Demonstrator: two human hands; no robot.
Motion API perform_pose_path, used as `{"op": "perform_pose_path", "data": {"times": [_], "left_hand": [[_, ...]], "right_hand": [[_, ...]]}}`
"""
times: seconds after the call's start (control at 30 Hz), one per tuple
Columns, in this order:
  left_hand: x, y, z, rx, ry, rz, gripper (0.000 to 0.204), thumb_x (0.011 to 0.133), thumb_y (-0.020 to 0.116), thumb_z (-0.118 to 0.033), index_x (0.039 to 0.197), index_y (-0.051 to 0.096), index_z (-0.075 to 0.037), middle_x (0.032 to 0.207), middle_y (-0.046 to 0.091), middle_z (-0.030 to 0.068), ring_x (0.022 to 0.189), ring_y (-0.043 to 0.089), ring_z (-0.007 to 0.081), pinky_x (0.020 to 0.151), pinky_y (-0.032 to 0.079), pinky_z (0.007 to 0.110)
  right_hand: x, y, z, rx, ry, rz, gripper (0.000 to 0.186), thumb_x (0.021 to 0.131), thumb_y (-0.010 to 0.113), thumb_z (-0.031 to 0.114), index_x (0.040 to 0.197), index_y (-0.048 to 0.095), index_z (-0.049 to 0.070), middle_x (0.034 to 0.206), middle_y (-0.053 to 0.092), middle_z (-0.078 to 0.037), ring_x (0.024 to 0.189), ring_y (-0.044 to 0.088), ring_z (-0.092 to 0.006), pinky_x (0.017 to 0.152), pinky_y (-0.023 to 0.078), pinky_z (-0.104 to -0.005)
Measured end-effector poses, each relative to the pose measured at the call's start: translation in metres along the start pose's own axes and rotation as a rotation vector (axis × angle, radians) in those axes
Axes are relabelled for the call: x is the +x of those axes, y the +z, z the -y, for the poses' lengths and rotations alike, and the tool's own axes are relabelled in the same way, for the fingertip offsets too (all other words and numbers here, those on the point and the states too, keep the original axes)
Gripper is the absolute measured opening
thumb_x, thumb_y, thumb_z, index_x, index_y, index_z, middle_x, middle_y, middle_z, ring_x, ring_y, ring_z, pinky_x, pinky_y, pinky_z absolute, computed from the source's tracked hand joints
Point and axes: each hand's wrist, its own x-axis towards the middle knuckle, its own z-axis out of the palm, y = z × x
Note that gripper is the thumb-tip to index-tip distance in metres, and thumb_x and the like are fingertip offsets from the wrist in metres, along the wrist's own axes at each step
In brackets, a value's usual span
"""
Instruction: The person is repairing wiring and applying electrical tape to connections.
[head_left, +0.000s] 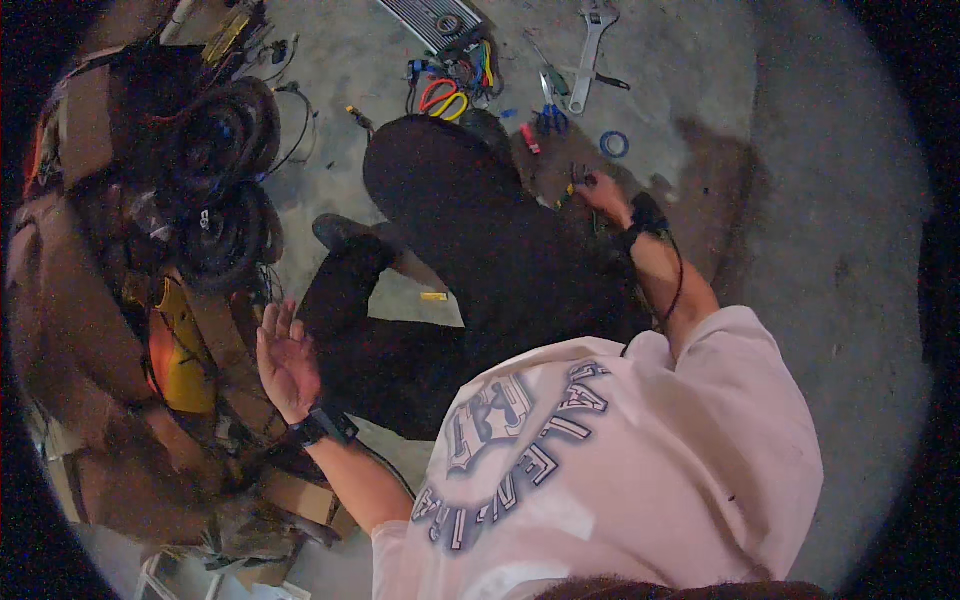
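I sit on a concrete floor in black trousers and a pale pink shirt. My left hand is raised at my left side, palm up and fingers spread, holding nothing, close to a pile of cardboard. My right hand reaches forward past my right knee and its fingers pinch a small dark part with a bit of yellow on it, low over the floor. Both wrists wear black bands.
Black coiled cables and round parts sit at the left on the cardboard. Ahead lie a large adjustable wrench, a screwdriver, coloured wires, a grey grille and a blue tape ring.
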Motion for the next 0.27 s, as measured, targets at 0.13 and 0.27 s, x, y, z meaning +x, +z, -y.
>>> {"op": "perform_pose_path", "data": {"times": [0.13,0.27], "left_hand": [[-0.007,-0.003,0.016,-0.051,-0.003,0.064,0.047,0.102,0.047,-0.033,0.138,0.043,-0.002,0.136,0.049,0.0157,0.095,0.055,0.0161,0.076,0.049,0.025],[0.007,0.016,0.021,-0.078,0.013,0.186,0.048,0.101,0.048,-0.032,0.137,0.045,-0.001,0.135,0.050,0.0153,0.093,0.056,0.0152,0.074,0.048,0.023]], "right_hand": [[-0.014,-0.098,0.060,0.362,-0.139,-0.286,0.040,0.089,0.069,0.027,0.118,0.063,0.000,0.097,0.069,-0.009,0.083,0.064,-0.0153,0.074,0.051,-0.0294],[-0.130,-0.242,0.170,0.460,-0.595,-0.723,0.027,0.091,0.064,0.025,0.108,0.068,0.005,0.098,0.069,-0.005,0.078,0.062,-0.0113,0.071,0.049,-0.0262]]}}
